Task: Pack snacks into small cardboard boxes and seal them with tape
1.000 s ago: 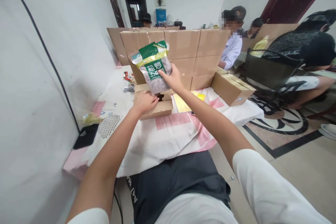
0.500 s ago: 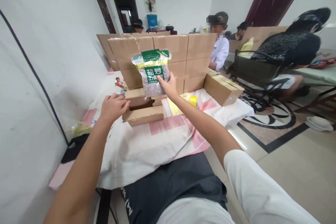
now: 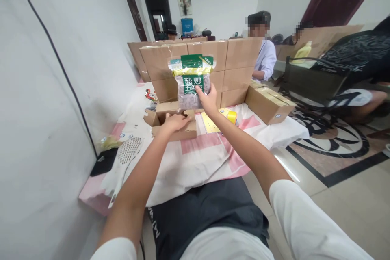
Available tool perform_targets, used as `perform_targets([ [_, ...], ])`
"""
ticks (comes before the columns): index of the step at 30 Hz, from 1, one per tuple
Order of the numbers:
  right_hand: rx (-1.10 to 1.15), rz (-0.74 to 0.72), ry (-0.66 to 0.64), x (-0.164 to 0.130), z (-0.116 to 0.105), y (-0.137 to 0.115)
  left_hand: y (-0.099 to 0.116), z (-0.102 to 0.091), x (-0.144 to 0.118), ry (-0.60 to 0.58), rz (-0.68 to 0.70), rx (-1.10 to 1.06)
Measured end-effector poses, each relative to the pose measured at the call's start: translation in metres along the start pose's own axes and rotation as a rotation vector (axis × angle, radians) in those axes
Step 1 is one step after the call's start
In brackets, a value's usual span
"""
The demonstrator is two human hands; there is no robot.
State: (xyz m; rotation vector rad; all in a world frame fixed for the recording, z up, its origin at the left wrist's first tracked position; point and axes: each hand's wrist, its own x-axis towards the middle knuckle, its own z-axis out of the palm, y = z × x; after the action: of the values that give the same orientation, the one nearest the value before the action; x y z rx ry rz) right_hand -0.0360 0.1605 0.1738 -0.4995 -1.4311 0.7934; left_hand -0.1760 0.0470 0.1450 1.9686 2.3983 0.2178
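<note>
My right hand (image 3: 209, 100) grips the lower right side of a clear snack bag (image 3: 190, 79) with a green label, a yellow band and pale pinkish contents. The bag is upright, raised above the table, its printed front towards me. My left hand (image 3: 176, 122) lies across a small open cardboard box (image 3: 179, 135) on the table, fingers stretched towards the flap at its right end and touching it. The fingertips are partly hidden, and so is most of the box's inside. The bag hangs just over the box's back edge.
Stacked cardboard boxes (image 3: 213, 75) form a wall behind. A yellow tape roll (image 3: 232, 117) lies on a yellow sheet (image 3: 210, 124); another carton (image 3: 269, 103) stands at the right. A white perforated scoop (image 3: 130, 150) rests at the left. People sit beyond, including a person in a light shirt (image 3: 268, 59).
My left hand has moved right, from the box's left end to its right-end flap. The bag stays in my right hand above the box. The view has turned left.
</note>
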Motion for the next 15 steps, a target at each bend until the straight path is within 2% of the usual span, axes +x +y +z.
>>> perform_targets([
  [2, -0.018, -0.01, -0.003, 0.0, -0.003, -0.001, 0.018, 0.006, 0.006, -0.003, 0.011, -0.043],
  [8, -0.041, -0.035, -0.029, -0.004, -0.002, -0.002, 0.046, 0.021, -0.009, 0.297, -0.018, -0.021],
  [11, -0.082, -0.063, -0.07, -0.002, 0.006, -0.001, 0.066, 0.031, -0.018, 0.331, -0.057, 0.019],
  [13, -0.166, -0.114, -0.157, 0.001, 0.011, -0.004, 0.08, 0.037, -0.022, 0.335, -0.107, 0.031],
  [15, -0.29, -0.214, -0.322, 0.005, 0.016, -0.01, 0.091, 0.041, -0.025, 0.357, -0.17, 0.04],
])
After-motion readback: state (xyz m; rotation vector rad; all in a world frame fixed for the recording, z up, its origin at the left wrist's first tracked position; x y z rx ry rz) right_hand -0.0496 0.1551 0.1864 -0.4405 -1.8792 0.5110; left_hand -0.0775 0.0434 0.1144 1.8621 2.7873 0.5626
